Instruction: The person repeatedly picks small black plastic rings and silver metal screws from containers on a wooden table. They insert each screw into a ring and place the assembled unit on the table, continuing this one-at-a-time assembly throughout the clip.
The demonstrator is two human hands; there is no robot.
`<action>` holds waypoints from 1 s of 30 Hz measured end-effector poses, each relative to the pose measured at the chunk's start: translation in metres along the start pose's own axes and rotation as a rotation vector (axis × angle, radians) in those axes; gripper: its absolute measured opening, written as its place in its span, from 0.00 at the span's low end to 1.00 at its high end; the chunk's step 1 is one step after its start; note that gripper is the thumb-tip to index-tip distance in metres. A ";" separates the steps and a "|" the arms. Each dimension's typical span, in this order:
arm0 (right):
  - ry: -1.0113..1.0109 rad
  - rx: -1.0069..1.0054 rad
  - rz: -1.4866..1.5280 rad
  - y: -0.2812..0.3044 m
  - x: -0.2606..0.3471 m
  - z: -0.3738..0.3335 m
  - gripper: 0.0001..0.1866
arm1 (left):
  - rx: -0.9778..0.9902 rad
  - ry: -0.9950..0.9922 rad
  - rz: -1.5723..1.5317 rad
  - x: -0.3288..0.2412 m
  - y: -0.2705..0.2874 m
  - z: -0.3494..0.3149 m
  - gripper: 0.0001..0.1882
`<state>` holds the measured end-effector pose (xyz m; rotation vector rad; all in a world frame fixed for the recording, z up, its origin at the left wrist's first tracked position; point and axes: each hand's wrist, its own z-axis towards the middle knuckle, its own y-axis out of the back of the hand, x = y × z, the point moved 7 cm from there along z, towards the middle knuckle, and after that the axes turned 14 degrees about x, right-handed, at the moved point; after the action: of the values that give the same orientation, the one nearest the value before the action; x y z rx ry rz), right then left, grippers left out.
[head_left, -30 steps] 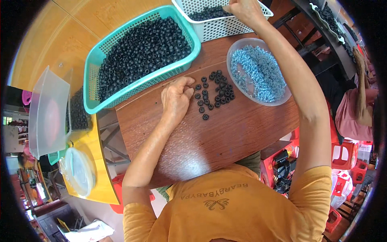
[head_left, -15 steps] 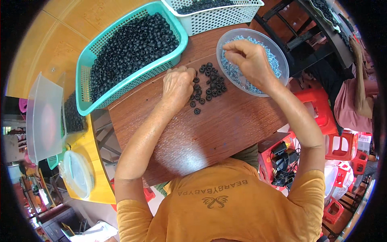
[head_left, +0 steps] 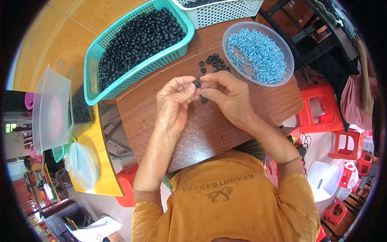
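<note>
My left hand (head_left: 174,99) pinches a small round black piece (head_left: 196,84) between thumb and fingertips, above the middle of the table. From the right, my right hand (head_left: 229,96) meets it, thumb and forefinger closed close to the piece; whatever they hold is too small or hidden to make out. Beyond the hands lies a loose group of similar black ring-like pieces (head_left: 215,60), partly covered by my right hand, and a single one (head_left: 204,100) sits just below the fingertips. A clear round bowl (head_left: 288,60) at the far right holds many tiny shiny blue pieces (head_left: 258,52).
A turquoise basket (head_left: 141,66) full of black pieces stands at the far left of the brown table (head_left: 161,133). Behind it is a white perforated basket (head_left: 225,15). Red stools (head_left: 318,107) stand at the right, near another person's arm (head_left: 365,76). Clear tubs (head_left: 82,165) rest at the left.
My right hand has moved left and nearer, from above the blue pieces to my left hand. The left hand has lifted a black piece from the group and turned its fingers up.
</note>
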<state>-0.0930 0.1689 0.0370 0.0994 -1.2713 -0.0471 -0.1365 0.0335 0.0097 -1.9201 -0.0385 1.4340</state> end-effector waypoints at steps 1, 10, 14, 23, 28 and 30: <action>0.026 -0.016 -0.056 -0.002 0.003 -0.002 0.13 | -0.015 -0.022 -0.017 0.002 -0.002 -0.004 0.07; 0.204 -0.059 -0.337 -0.007 0.029 -0.017 0.11 | 0.003 -0.244 0.349 -0.018 -0.025 -0.034 0.09; 0.215 -0.024 -0.324 -0.007 0.033 -0.022 0.10 | 0.015 -0.237 0.338 -0.020 -0.023 -0.037 0.09; 0.100 -0.064 -0.156 -0.004 0.031 -0.034 0.07 | -0.075 -0.203 0.136 -0.004 -0.020 -0.045 0.09; 0.210 -0.066 -0.241 -0.001 0.031 -0.035 0.08 | -0.046 -0.267 0.250 -0.007 -0.032 -0.051 0.10; 0.246 -0.044 -0.274 -0.002 0.035 -0.036 0.08 | -0.048 -0.293 0.338 -0.009 -0.035 -0.054 0.10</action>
<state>-0.0487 0.1651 0.0597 0.2343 -1.0040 -0.2905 -0.0808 0.0272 0.0428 -1.7984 0.1208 1.9483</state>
